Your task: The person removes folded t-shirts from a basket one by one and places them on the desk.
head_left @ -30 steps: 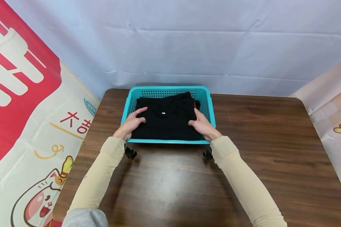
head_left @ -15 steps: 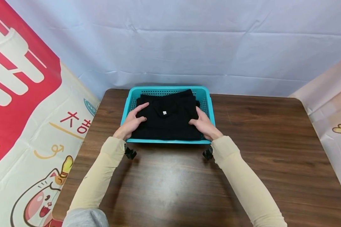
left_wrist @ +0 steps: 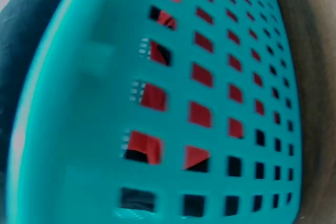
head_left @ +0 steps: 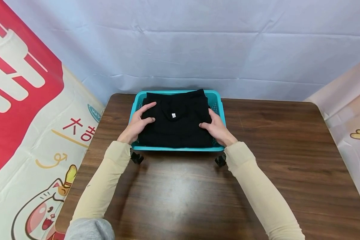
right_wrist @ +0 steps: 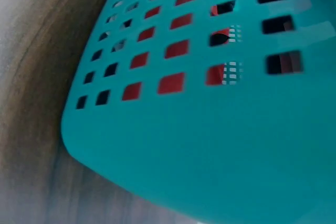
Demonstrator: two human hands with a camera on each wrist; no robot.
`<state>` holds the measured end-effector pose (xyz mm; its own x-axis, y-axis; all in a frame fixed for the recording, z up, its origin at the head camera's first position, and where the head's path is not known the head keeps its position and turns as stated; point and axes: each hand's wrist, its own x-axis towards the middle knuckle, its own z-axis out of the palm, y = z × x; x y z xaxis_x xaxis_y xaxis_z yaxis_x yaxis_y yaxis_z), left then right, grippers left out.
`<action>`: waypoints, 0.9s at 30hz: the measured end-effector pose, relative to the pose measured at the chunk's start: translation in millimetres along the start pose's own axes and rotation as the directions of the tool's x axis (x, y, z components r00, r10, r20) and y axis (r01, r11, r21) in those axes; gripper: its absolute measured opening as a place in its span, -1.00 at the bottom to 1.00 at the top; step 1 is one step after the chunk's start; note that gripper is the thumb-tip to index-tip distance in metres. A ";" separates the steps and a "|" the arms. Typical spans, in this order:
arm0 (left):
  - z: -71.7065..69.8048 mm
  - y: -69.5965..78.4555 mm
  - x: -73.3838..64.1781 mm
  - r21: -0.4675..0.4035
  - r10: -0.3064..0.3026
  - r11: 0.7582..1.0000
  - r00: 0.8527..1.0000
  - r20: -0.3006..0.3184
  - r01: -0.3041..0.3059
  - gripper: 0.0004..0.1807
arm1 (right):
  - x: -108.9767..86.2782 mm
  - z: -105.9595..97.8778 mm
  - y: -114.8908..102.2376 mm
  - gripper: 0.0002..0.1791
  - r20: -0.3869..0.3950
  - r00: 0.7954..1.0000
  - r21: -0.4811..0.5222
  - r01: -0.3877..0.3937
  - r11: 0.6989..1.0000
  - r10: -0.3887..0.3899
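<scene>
A folded black T-shirt (head_left: 180, 131) with a small white label at its collar lies at the top of a turquoise plastic basket (head_left: 175, 149) in the head view. My left hand (head_left: 135, 126) holds the shirt's left side, thumb and index finger showing on top of the cloth. At the opposite side my right hand (head_left: 218, 129) grips the right edge, its thumb over the fabric. The remaining fingers are hidden by the cloth and the hands. Red cloth (left_wrist: 200, 114) shows through the basket's holes in the left wrist view, below the black layer.
The basket stands on a dark wooden table (head_left: 180, 190) near its back edge. Behind the table hangs a pale curtain (head_left: 192, 50), and a printed banner (head_left: 33, 133) is on the left. Perforated basket wall (right_wrist: 173, 129) fills most of the right wrist view.
Both hands have moved slightly up and away with the black T-shirt. Its far edge now covers more of the basket's back wall, and the collar label is more fully seen.
</scene>
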<state>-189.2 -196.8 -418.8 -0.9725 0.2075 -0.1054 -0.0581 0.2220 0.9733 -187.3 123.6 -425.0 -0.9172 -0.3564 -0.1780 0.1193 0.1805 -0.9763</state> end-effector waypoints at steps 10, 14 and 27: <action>-2.1 13.8 2.7 -0.038 0.037 0.999 0.999 0.023 -0.036 -0.36 | -5.6 -8.6 -12.5 -0.37 -0.039 0.999 -0.008 0.015 1.000 -0.015; -1.5 17.0 1.7 -0.099 0.041 0.994 0.999 0.029 -0.038 -0.37 | -8.2 -11.1 -15.7 -0.37 -0.048 0.999 -0.006 0.003 1.000 -0.004; 1.4 27.2 -2.1 -0.154 0.064 0.987 0.987 0.150 -0.041 -0.24 | -16.2 -14.6 -24.7 -0.34 -0.092 0.995 0.059 -0.033 0.998 0.038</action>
<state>-188.5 -189.8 -392.4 -0.9293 0.3623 -0.0722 -0.0525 0.0638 0.9966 -180.9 138.3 -396.2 -0.9430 -0.2637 -0.2029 0.1715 0.1373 -0.9756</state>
